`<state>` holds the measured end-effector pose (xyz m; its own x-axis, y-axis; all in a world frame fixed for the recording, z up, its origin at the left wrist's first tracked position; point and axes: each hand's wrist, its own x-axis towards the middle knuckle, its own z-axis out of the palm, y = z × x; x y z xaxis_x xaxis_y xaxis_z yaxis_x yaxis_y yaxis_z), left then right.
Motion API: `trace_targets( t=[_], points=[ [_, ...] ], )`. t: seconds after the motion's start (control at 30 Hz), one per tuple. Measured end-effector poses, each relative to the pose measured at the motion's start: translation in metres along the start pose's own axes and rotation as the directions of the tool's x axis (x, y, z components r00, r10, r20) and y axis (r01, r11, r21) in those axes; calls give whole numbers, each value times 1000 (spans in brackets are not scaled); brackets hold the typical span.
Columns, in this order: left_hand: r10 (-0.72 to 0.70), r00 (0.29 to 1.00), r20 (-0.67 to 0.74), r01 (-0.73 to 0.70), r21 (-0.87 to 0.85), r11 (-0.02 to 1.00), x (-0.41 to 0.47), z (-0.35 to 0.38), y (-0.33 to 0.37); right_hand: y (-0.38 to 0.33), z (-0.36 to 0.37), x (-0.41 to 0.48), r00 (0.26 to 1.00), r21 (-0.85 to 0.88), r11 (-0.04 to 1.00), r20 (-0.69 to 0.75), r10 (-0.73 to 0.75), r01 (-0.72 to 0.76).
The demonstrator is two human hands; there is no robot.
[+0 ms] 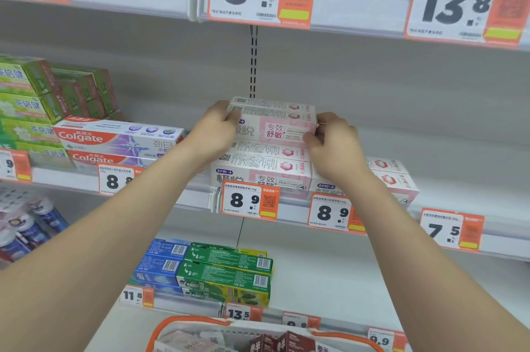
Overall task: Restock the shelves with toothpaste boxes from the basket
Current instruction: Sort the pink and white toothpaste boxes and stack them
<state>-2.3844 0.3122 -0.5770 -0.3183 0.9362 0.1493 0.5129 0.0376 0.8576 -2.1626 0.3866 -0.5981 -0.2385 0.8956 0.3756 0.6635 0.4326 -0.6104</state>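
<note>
Gripping pink toothpaste boxes (pixel 276 125) by their ends atop the mid-frame stack (pixel 258 169), left hand (pixel 218 129) and right hand (pixel 337 146) seem midway; the basket (pixel 183 323) holds more.

2 toothpaste boxes (pixel 274 122) are held between the left hand (pixel 215 133) and the right hand (pixel 334 145), on top of a stack (pixel 258 168) at the front of the middle shelf (pixel 295 206). Colgate boxes (pixel 114 140) are stacked to its left and another stack (pixel 397 179) to its right. The basket (pixel 183 326) is set below, nearest the viewer.

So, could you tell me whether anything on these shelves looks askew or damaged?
Nothing stands out. The left hand and right hand hold the pink boxes level over the pink stack, and no box looks crushed.
</note>
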Motion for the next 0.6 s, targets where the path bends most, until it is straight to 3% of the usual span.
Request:
trace_targets(
  t=[0.1, 0.17, 0.27, 0.33, 0.4, 0.5, 0.6],
  points=[
    [12, 997, -80, -2, 133, 991, -10, 6, 4, -4, -3, -6, 1000, -30, 999, -15, -27, 26],
    [177, 974, -144, -131, 283, 950, -28, 13, 9, -10, -6, -18, 991, -50, 996, -102, -85, 80],
    [503, 851, -150, -414, 397, 819, -66, 20, 15, -21, -15, -51, 925, -93, 949, -213, -313, 300],
    [611, 784, -107, -505, 462, 729, -90, 23, 15, -27, -23, -81, 900, -116, 895, -28, -436, 430],
    [577, 817, -25, -498, 474, 726, -120, 27, 11, -32, -31, -117, 840, -149, 859, 347, -418, 489],
    [364, 900, 240, -435, 439, 786, -172, 35, -6, -32, -31, -170, 612, -220, 849, 777, -145, 481],
    [36, 811, 584, -454, 589, 669, -218, 41, -33, -36, -22, -213, 393, -329, 794, 911, 124, 511]
  ],
)
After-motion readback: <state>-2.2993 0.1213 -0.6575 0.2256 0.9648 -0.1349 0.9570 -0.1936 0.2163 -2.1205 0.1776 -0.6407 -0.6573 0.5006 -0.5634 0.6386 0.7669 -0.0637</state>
